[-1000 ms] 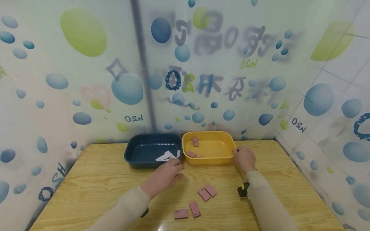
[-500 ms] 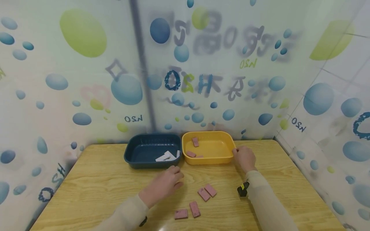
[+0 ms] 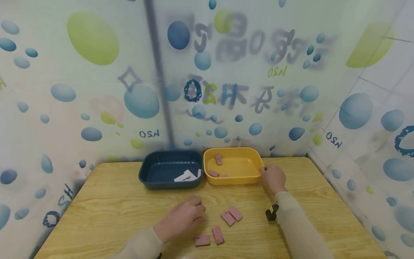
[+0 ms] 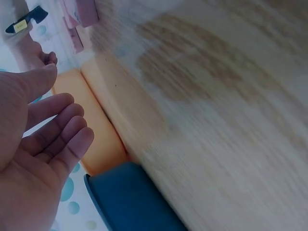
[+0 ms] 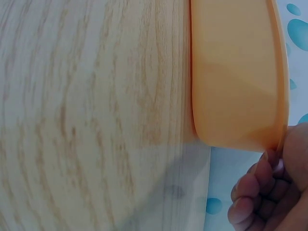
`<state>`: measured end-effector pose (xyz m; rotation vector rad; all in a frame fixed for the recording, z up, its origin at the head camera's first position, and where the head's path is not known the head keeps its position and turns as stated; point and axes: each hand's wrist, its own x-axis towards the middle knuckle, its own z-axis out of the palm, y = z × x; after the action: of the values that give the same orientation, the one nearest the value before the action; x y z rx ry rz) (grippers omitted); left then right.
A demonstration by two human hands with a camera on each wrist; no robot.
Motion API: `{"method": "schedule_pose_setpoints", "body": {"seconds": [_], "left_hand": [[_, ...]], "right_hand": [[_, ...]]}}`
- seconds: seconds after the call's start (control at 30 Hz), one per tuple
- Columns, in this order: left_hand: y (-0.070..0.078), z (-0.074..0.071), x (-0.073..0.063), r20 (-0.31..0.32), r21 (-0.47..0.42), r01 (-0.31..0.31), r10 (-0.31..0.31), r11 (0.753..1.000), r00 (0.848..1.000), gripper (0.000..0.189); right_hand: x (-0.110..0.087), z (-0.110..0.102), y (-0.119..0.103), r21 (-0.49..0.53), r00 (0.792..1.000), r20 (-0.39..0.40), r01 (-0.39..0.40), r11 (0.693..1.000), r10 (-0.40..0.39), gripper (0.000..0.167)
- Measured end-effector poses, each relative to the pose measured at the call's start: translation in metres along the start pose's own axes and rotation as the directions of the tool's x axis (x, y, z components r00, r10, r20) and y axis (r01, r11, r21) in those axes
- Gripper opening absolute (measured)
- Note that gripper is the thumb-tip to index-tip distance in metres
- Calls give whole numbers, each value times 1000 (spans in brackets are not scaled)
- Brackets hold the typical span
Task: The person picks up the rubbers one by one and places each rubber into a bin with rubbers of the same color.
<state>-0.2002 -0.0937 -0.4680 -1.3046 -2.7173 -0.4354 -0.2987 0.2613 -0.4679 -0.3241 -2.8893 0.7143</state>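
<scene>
My left hand hovers over the table, left of several pink rectangular blocks. In the left wrist view its fingers are loosely bent, with nothing between them. At the right end of the yellow tray, my right hand pinches the rim between thumb and fingers, as the right wrist view also shows. A few pink blocks lie inside that tray. The dark blue tray touches or nearly touches it on the left and holds several white pieces.
Both trays stand at the back of the wooden table, near a patterned wall covering with blue and green spots. A second wall surface runs along the right side.
My left hand has drawn back from the front edge of the blue tray toward the loose pink blocks. The right hand stays on the yellow tray's rim.
</scene>
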Motion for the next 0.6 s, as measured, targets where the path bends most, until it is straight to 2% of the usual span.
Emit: {"method": "schedule_pose_setpoints", "body": {"seconds": [0.33, 0.6], "left_hand": [[9, -3, -8, 54, -37, -29, 31, 999, 998, 17], [14, -4, -10, 143, -40, -40, 46, 998, 989, 18]], "right_hand": [[0, 1, 0, -11, 1000, 0, 4, 1000, -4, 43], [0, 1, 0, -22, 1000, 4, -3, 1000, 3, 43]]}}
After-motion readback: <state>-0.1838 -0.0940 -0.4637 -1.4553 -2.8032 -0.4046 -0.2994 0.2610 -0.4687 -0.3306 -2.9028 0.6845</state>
